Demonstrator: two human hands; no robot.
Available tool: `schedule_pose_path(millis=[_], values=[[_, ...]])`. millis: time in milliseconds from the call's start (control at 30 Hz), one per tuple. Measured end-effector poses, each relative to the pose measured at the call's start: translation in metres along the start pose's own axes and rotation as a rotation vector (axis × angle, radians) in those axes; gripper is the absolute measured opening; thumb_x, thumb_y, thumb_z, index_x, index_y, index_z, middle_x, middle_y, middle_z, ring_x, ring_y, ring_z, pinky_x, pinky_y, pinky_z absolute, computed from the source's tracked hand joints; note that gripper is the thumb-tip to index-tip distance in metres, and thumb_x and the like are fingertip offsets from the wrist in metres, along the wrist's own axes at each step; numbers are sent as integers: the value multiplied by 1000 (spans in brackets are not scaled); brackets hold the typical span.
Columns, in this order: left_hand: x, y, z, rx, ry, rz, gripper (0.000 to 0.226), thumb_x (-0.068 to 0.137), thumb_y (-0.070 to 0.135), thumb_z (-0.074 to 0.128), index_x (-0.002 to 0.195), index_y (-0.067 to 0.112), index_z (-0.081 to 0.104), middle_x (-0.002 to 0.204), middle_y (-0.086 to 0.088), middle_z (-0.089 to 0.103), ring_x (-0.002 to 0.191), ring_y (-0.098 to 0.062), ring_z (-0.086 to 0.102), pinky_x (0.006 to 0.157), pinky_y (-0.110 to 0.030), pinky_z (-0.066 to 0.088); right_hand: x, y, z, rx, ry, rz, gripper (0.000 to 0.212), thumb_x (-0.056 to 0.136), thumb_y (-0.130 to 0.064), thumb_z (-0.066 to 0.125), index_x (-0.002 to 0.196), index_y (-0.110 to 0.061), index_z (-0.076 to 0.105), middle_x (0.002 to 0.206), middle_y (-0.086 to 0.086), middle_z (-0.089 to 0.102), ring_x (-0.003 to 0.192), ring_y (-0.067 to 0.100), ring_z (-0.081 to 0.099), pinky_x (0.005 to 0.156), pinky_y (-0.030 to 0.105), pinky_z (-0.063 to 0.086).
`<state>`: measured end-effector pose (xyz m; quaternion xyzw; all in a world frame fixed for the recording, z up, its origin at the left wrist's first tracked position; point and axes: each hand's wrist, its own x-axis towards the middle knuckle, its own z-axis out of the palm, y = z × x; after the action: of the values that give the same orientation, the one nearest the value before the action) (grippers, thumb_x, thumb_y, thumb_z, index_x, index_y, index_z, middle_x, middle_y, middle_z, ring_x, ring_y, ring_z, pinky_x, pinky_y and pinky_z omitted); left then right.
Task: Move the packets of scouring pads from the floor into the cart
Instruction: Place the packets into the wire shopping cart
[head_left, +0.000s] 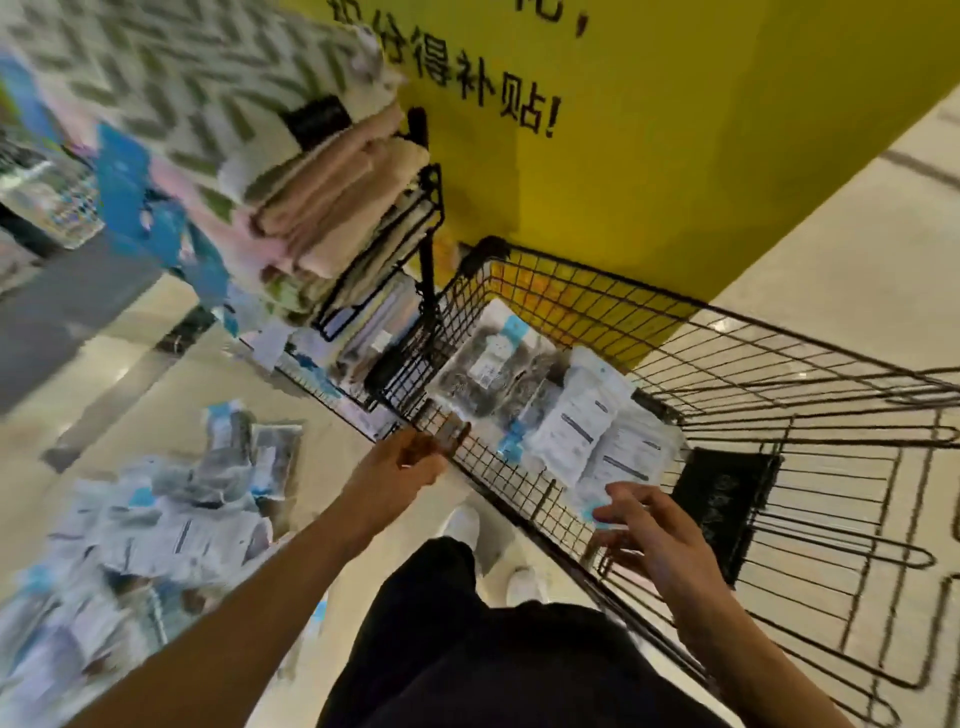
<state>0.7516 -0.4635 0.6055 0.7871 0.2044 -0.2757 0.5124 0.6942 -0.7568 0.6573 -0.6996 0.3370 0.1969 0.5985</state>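
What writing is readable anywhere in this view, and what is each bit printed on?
"得补贴!" in black, on the yellow wall; the line above it is cut off by the frame's top edge.
Labels on the packets in the cart: printed lines, too small to read.
Packets on the floor: blurred, unreadable.
Black panel in the cart: faint marks, illegible.

folded towels (332, 208) on black wire rack (428, 218), yellow sign (675, 156)
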Motion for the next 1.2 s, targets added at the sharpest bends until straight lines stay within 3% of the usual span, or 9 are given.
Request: schedule_pose_path(millis=[67,200,367,467,600,733,800,967,1200], values=[[-23,-12,-1,-75,77,-31,8,95,26,72,102,30,71,97,0,78,96,-22,73,78,-34,53,-4,2,-8,-31,-49,-12,17,104,-28,64,111,-17,74,106,10,79,100,36,74,76,38,61],[-74,-44,3,-134,190,-95,10,98,19,70,103,27,71,100,-6,78,97,-25,73,75,-31,51,-12,12,-28,-135,-169,-55,16,102,-28,65,110,-18,75,99,4,81,99,35,76,93,51,59],[-156,-88,26,-302,389,-160,11,98,19,68,104,28,71,101,-4,78,97,-23,73,78,-34,52,-26,26,-33,-249,-340,-112,15,102,-26,66,107,-16,76,97,6,81,94,31,75,91,47,58],[-212,-122,39,-451,497,-225,13,99,18,68,111,22,72,102,-4,77,94,-19,71,80,-33,51,-29,38,-12,-335,-456,-102,13,101,-25,67,105,-16,76,96,8,82,84,25,77,80,41,56],[-281,-165,53,-619,652,-306,14,99,17,69,113,18,72,109,-12,77,94,-22,71,78,-33,50,-43,46,23,-454,-618,-153,13,101,-25,67,106,-17,76,97,5,82,84,24,79,82,41,55],[-347,-198,52,-706,767,-333,18,98,22,70,116,19,72,111,-10,78,109,-32,72,100,-51,54,-74,58,57,-555,-748,-230,13,103,-26,66,109,-18,75,99,4,82,90,27,78,87,45,58],[-378,-213,49,-723,811,-318,33,87,31,74,117,19,71,113,-9,77,110,-32,71,103,-54,52,-92,68,71,-610,-800,-271,14,102,-29,66,109,-21,75,98,0,82,91,25,79,90,47,59],[-449,-274,58,-829,958,-344,14,101,18,66,113,19,73,109,-7,79,109,-30,72,92,-43,54,-153,115,114,-737,-936,-296,12,101,-28,68,109,-21,75,98,-1,81,96,28,77,93,48,58],[-563,-377,90,-990,1085,-408,17,100,19,66,116,20,71,113,-8,78,109,-27,72,89,-38,53,-258,204,183,-796,-1011,-319,12,102,-23,67,110,-17,74,107,7,80,98,30,76,87,42,57]])
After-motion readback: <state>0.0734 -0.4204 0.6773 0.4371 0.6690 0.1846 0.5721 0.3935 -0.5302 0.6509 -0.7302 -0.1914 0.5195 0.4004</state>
